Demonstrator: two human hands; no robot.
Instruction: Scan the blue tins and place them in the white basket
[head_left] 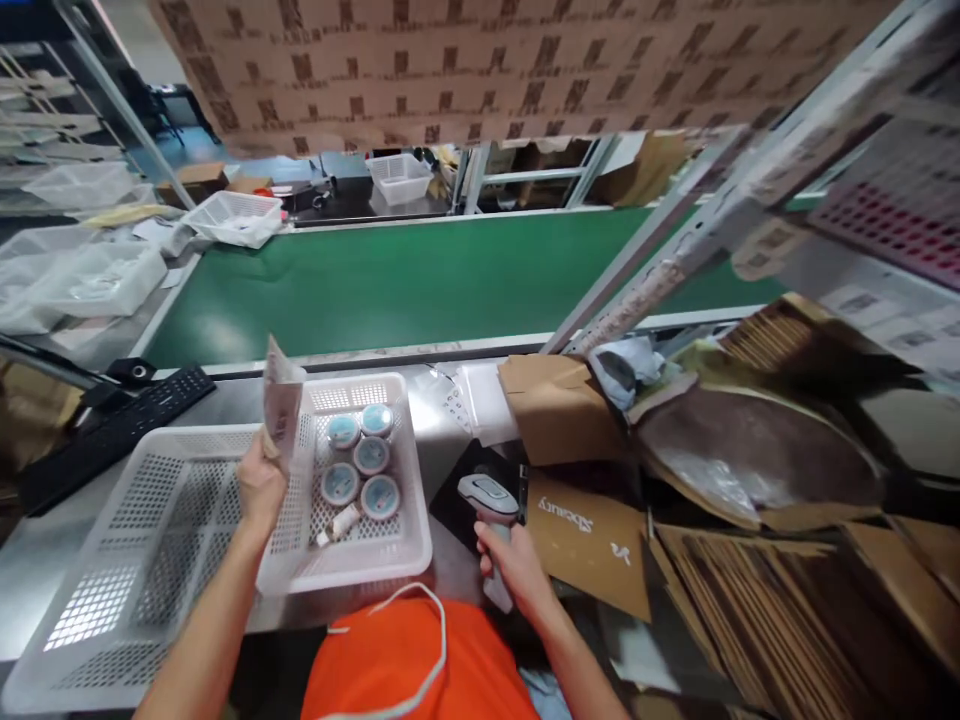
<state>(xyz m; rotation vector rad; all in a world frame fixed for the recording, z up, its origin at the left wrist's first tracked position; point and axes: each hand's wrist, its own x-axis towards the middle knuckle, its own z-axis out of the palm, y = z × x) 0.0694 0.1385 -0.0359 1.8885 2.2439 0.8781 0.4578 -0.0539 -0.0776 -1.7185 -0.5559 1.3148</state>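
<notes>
My left hand (262, 482) is closed on a thin printed packet (282, 405), held upright over the edge between two white baskets. In my right hand (517, 570) is a grey and white barcode scanner (491, 502), its handle wrapped by my fingers and its head tipped up to the left. Several round jars with pale blue lids (371, 455) lie in the right white basket (420, 520), along with a small white bottle (346, 520). The left white basket (82, 650) sits under my left forearm, with nothing visible on its slatted floor.
A green conveyor belt (390, 280) runs across behind the metal bench. At left lies a black keyboard (112, 440). Brown cardboard pieces (589, 545) and upright stacked cardboard (757, 600) crowd the right side. A metal post (675, 250) slants up at right, below an overhead printed board (450, 70).
</notes>
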